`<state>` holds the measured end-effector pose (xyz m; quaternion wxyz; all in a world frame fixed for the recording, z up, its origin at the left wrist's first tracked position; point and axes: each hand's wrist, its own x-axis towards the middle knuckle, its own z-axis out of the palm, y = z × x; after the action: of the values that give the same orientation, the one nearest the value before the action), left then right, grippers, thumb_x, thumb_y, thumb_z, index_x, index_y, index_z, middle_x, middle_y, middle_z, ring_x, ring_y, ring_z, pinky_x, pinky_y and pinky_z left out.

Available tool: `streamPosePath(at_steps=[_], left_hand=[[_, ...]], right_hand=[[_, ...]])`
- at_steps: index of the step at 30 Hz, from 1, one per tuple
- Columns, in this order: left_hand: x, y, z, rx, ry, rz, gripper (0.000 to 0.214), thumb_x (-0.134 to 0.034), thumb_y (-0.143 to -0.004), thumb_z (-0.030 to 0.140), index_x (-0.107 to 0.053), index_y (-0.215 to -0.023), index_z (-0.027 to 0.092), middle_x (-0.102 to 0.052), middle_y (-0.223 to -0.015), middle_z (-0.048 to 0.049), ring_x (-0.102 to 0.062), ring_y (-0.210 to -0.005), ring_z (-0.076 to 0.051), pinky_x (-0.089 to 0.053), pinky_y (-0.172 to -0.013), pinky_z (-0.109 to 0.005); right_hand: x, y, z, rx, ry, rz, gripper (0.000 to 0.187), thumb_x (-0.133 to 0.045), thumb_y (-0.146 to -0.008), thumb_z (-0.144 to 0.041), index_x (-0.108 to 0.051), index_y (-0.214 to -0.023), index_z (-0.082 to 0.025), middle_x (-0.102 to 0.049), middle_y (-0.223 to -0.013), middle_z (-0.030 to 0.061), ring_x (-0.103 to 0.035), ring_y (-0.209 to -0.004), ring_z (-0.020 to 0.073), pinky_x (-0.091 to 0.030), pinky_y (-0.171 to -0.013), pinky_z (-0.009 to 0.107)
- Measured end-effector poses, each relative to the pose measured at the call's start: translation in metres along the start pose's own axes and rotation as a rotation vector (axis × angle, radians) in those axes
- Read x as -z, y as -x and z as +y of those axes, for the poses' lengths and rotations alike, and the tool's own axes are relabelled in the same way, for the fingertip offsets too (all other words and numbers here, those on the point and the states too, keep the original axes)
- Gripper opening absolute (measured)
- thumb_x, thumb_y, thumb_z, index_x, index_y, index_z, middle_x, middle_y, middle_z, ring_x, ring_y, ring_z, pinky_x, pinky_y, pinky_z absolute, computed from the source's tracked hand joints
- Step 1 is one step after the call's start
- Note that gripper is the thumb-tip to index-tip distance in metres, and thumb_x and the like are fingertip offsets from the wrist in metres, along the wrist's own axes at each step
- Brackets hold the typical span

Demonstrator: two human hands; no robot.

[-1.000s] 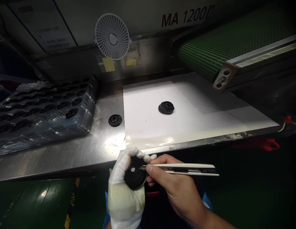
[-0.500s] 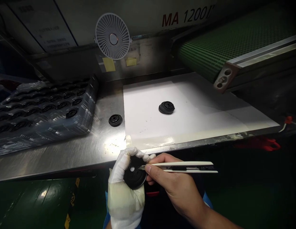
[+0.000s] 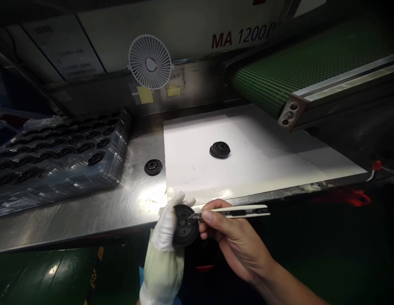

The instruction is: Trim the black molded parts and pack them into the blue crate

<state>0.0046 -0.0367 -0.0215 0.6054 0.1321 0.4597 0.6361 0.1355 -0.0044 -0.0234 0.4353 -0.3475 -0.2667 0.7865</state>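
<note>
My left hand (image 3: 167, 237), in a white glove, is closed around a black round ribbed part (image 3: 184, 223) held just in front of the steel bench edge. My bare right hand (image 3: 230, 239) grips a white utility knife (image 3: 238, 211), whose blade tip touches the part's right rim. A second black part (image 3: 220, 149) lies on the white sheet (image 3: 267, 165). A third black part (image 3: 153, 167) rests on the bare steel bench (image 3: 89, 207) to the sheet's left.
A plastic-wrapped tray (image 3: 57, 156) holding several black parts sits at the left of the bench. A green conveyor belt (image 3: 298, 63) slopes down at the upper right. A small white fan (image 3: 150, 62) hangs on the machine's back wall. The dark floor lies below.
The held part has turned so its ribbed face now shows. Both hands have shifted slightly up and right, closer to the bench edge, and the knife looks shorter in view.
</note>
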Motion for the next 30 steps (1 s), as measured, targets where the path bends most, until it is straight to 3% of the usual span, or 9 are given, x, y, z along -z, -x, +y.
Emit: streamPosePath(at_steps=[3,6,9,13,16,20,30], left_hand=[[0.010,0.000,-0.004,-0.067,-0.231,-0.156,0.040,-0.068,-0.082,0.028,-0.059,-0.119,0.016,-0.066,-0.110,-0.0121,-0.064,-0.098,-0.024,-0.053,-0.086,-0.033],[0.013,-0.001,-0.008,-0.097,-0.129,-0.229,0.030,-0.064,-0.085,0.024,-0.058,-0.113,0.017,-0.066,-0.103,-0.0098,-0.064,-0.094,-0.022,-0.053,-0.085,-0.036],[0.014,-0.003,-0.014,-0.118,-0.018,-0.187,0.026,-0.068,-0.081,0.019,-0.060,-0.106,0.020,-0.066,-0.103,-0.0064,-0.063,-0.097,-0.020,-0.051,-0.088,-0.033],[0.012,-0.004,-0.019,-0.159,-0.087,-0.153,0.018,-0.066,-0.081,0.015,-0.062,-0.098,0.019,-0.065,-0.101,-0.0048,-0.061,-0.100,-0.018,-0.047,-0.093,-0.029],[0.003,-0.002,-0.014,-0.215,-0.180,-0.174,0.011,-0.064,-0.082,0.017,-0.066,-0.093,0.019,-0.066,-0.095,-0.0058,-0.062,-0.092,-0.019,-0.050,-0.087,-0.029],[-0.011,0.001,-0.002,-0.264,-0.179,-0.137,0.008,-0.072,-0.071,0.013,-0.068,-0.074,0.018,-0.067,-0.080,-0.0070,-0.063,-0.081,-0.021,-0.052,-0.077,-0.029],[-0.011,0.001,-0.005,-0.249,-0.158,-0.035,0.010,-0.074,-0.067,0.012,-0.069,-0.074,0.019,-0.067,-0.080,-0.0071,-0.063,-0.078,-0.022,-0.053,-0.075,-0.031]], right_hand=[[0.002,0.001,-0.007,-0.007,0.010,-0.004,0.023,-0.079,-0.076,-0.032,-0.063,-0.077,-0.015,-0.057,-0.071,0.0004,-0.053,-0.069,0.0116,-0.046,-0.066,0.022],[0.001,0.003,-0.009,0.033,0.017,-0.002,0.019,-0.075,-0.080,-0.031,-0.063,-0.079,-0.017,-0.050,-0.066,-0.0023,-0.044,-0.063,0.0094,-0.040,-0.060,0.020],[-0.001,0.006,-0.007,0.036,-0.009,0.036,0.018,-0.075,-0.080,-0.034,-0.064,-0.082,-0.019,-0.050,-0.065,-0.0024,-0.043,-0.063,0.0100,-0.038,-0.057,0.021],[-0.006,0.008,-0.004,0.068,0.021,0.082,0.025,-0.078,-0.076,-0.039,-0.066,-0.084,-0.019,-0.049,-0.063,-0.0025,-0.040,-0.060,0.0093,-0.033,-0.054,0.021],[-0.008,0.008,-0.001,0.118,0.098,0.105,0.025,-0.077,-0.077,-0.040,-0.064,-0.078,-0.018,-0.046,-0.062,-0.0032,-0.036,-0.058,0.0086,-0.031,-0.053,0.021],[-0.009,0.010,0.004,0.161,0.143,0.113,0.023,-0.077,-0.077,-0.038,-0.066,-0.078,-0.018,-0.047,-0.064,-0.0029,-0.037,-0.061,0.0092,-0.033,-0.056,0.021],[-0.009,0.014,0.007,0.179,0.163,0.121,0.021,-0.078,-0.076,-0.038,-0.068,-0.079,-0.020,-0.051,-0.063,-0.0019,-0.041,-0.061,0.0103,-0.037,-0.058,0.023]])
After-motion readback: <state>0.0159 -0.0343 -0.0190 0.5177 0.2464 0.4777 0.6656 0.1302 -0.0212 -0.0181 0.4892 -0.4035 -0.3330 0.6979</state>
